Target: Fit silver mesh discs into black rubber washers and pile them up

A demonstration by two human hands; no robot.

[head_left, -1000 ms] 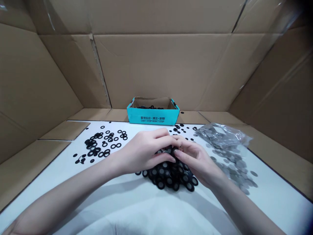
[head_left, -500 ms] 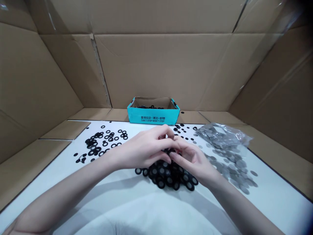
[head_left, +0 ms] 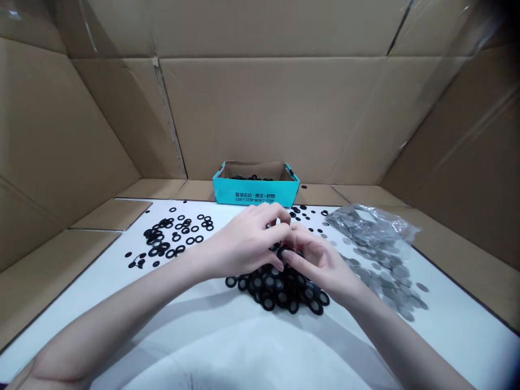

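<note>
Ring [head_left: 280, 251], black and slightly blurred, is showing a dark curved rim beside the right thumb, its middle partly covered. I am seeing it just above the heap [head_left: 268, 292], which is lying on the near side of the turquoise box [head_left: 255, 192]; the pieces there are showing thick black rims around round grey centres, many overlapping, some tilting. The right hand [head_left: 320, 260] is pinching the ring, thumb pressing against it. The left hand [head_left: 247, 235] is arching in from the other side with fingers bent and thumb tip near that ring; from here I am not able to tell whether it is gripping anything.

Against half a second ago, I am getting a clearer look at the ring, which the fingers were mostly hiding. The left knuckles are now covering a little of the box's lower front edge. The loose black rings [head_left: 152, 236] are keeping their places nearer than the box and to its left, while the grey discs [head_left: 400, 272] and the clear plastic bag [head_left: 368, 225] are staying put to its right.
</note>
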